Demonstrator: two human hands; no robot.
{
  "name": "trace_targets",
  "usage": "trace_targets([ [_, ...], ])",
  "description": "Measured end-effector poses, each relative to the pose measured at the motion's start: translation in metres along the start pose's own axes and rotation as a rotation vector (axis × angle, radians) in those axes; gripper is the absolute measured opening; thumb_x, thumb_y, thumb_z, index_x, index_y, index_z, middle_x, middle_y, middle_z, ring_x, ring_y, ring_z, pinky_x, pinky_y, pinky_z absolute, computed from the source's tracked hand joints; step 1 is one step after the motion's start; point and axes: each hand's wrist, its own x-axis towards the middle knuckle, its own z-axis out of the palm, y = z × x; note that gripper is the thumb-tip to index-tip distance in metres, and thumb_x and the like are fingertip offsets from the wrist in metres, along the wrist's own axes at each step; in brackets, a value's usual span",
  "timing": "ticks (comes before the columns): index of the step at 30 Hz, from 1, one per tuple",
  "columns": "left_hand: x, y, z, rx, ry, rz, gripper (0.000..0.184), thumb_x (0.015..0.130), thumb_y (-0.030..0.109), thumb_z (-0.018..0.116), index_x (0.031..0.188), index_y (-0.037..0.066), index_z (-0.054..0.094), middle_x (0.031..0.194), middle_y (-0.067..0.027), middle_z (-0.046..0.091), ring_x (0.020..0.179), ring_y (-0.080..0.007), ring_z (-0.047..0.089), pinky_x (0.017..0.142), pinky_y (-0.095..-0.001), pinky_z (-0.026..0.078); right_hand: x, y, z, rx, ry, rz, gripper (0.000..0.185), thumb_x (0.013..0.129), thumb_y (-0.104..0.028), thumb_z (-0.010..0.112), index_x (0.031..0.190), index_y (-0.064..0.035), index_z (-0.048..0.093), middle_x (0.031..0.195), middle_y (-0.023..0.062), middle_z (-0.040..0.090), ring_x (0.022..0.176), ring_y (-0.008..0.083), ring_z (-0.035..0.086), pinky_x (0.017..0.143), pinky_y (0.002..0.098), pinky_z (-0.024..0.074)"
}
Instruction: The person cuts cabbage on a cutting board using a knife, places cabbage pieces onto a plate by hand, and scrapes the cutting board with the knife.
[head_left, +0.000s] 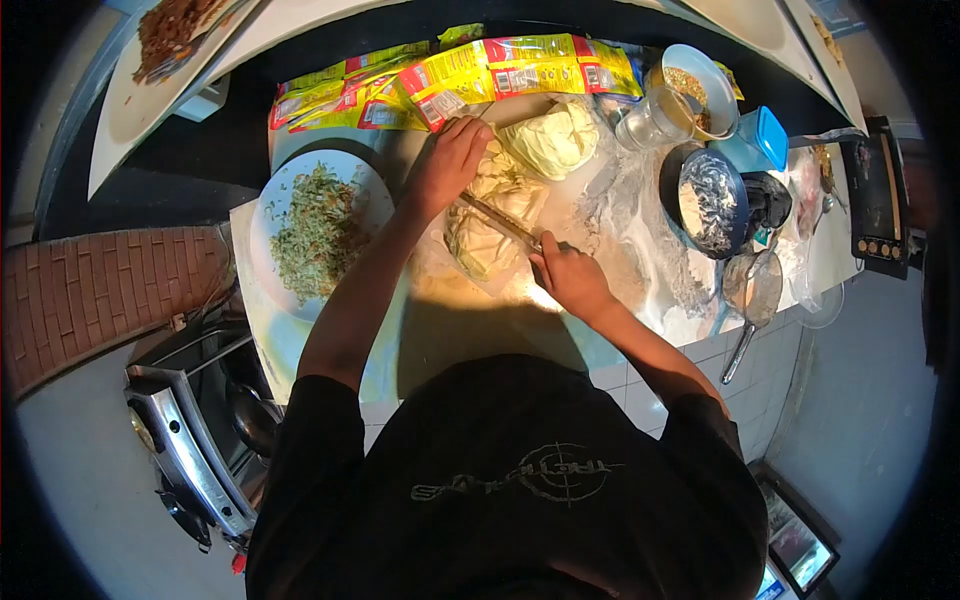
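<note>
My right hand (572,276) grips the handle of a knife (500,217), whose blade lies slantwise across a pale yellow-green, leafy piece that looks like cabbage (485,245). My left hand (453,160) is at the upper left edge of that cabbage, fingers curled down onto it near the knife's tip; its fingertips are partly hidden. Just beyond lies another pale cabbage piece (556,138), touching or very close to the first. Left of my left forearm, a white plate (375,205) bears a heap of chopped greens (315,230).
Yellow-red sachets (520,68) line the counter's back. To the right stand a clear jar (640,128), a bowl of grains (722,100), a blue-lidded container (768,140), a dark flour-dusted bowl (735,215) and a sieve (752,285). A stove (185,450) stands at lower left.
</note>
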Motion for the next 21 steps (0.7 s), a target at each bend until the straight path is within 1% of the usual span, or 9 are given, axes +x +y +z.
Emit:
trace_targets([
  [2, 0.009, 0.013, -0.009, -0.097, -0.021, -0.010, 0.018, 0.099, 0.015, 0.047, 0.098, 0.000, 0.058, 0.095, -0.0162, 0.058, 0.092, -0.0366, 0.056, 0.081, -0.0410, 0.045, 0.005, 0.005, -0.014, 0.227, -0.077, -0.006, 0.033, 0.101, -0.034, 0.046, 0.109, -0.0021, 0.048, 0.068, 0.0247, 0.062, 0.066, 0.0439, 0.063, 0.059, 0.0520, 0.0515],
  [5, -0.001, 0.050, -0.018, -0.153, 0.075, 0.025, 0.023, 0.102, 0.015, 0.044, 0.099, -0.003, 0.058, 0.094, -0.0151, 0.059, 0.091, -0.0298, 0.058, 0.084, -0.0350, 0.045, 0.006, 0.007, -0.025, 0.333, -0.156, 0.050, 0.037, 0.102, -0.037, 0.042, 0.111, -0.0016, 0.048, 0.072, 0.0283, 0.062, 0.072, 0.0478, 0.062, 0.065, 0.0555, 0.0489],
  [7, -0.026, 0.074, -0.026, -0.187, 0.228, -0.197, 0.021, 0.101, 0.014, 0.044, 0.101, -0.002, 0.059, 0.096, -0.0142, 0.060, 0.093, -0.0254, 0.059, 0.086, -0.0335, 0.046, -0.001, 0.001, -0.037, 0.304, -0.160, 0.046, 0.039, 0.102, -0.038, 0.042, 0.111, -0.0007, 0.049, 0.073, 0.0287, 0.062, 0.071, 0.0477, 0.062, 0.063, 0.0557, 0.0488],
  [9, -0.062, 0.078, -0.024, -0.093, 0.357, -0.158, 0.013, 0.097, 0.008, 0.051, 0.105, -0.001, 0.058, 0.097, -0.0157, 0.060, 0.088, -0.0289, 0.059, 0.081, -0.0362, 0.047, -0.014, -0.007, -0.045, 0.206, -0.089, 0.081, 0.039, 0.101, -0.038, 0.043, 0.112, -0.0006, 0.048, 0.072, 0.0288, 0.062, 0.070, 0.0480, 0.062, 0.061, 0.0559, 0.0485],
  [11, -0.104, 0.088, -0.016, -0.171, 0.416, -0.311, 0.016, 0.095, 0.006, 0.054, 0.110, 0.000, 0.055, 0.102, -0.0157, 0.060, 0.091, -0.0280, 0.059, 0.084, -0.0366, 0.047, -0.029, -0.009, -0.045, 0.225, -0.034, 0.067, 0.036, 0.101, -0.036, 0.045, 0.110, -0.0010, 0.048, 0.070, 0.0282, 0.062, 0.067, 0.0487, 0.061, 0.060, 0.0563, 0.0479],
  [14, -0.158, 0.112, -0.010, -0.225, 0.419, -0.383, 0.026, 0.094, 0.009, 0.059, 0.117, -0.001, 0.052, 0.107, -0.0168, 0.058, 0.097, -0.0273, 0.059, 0.087, -0.0375, 0.047, -0.055, -0.012, -0.051, 0.385, 0.017, 0.163, 0.030, 0.100, -0.032, 0.049, 0.105, -0.0022, 0.047, 0.068, 0.0270, 0.062, 0.067, 0.0493, 0.061, 0.058, 0.0565, 0.0463],
  [17, -0.193, 0.137, -0.007, -0.096, 0.359, -0.484, 0.038, 0.091, 0.011, 0.064, 0.123, -0.001, 0.049, 0.111, -0.0180, 0.056, 0.103, -0.0293, 0.057, 0.092, -0.0389, 0.046, -0.085, -0.002, -0.043, 0.504, 0.155, 0.221, 0.027, 0.100, -0.028, 0.050, 0.106, -0.0017, 0.047, 0.068, 0.0263, 0.062, 0.067, 0.0495, 0.061, 0.057, 0.0562, 0.0457],
  [19, -0.208, 0.143, -0.002, -0.050, 0.274, -0.586, 0.048, 0.089, 0.014, 0.067, 0.129, -0.002, 0.044, 0.119, -0.0206, 0.052, 0.112, -0.0323, 0.053, 0.098, -0.0406, 0.043, -0.104, 0.016, -0.023, 0.513, 0.201, 0.265, 0.026, 0.100, -0.026, 0.050, 0.106, -0.0003, 0.046, 0.073, 0.0274, 0.063, 0.070, 0.0499, 0.061, 0.058, 0.0561, 0.0454],
  [21, -0.215, 0.137, 0.011, -0.038, 0.287, -0.557, 0.056, 0.087, 0.016, 0.070, 0.132, -0.002, 0.041, 0.124, -0.0222, 0.049, 0.116, -0.0345, 0.051, 0.100, -0.0420, 0.042, -0.120, 0.033, -0.004, 0.420, 0.317, 0.354, 0.026, 0.100, -0.024, 0.049, 0.106, 0.0010, 0.047, 0.083, 0.0296, 0.064, 0.078, 0.0499, 0.061, 0.064, 0.0559, 0.0462],
])
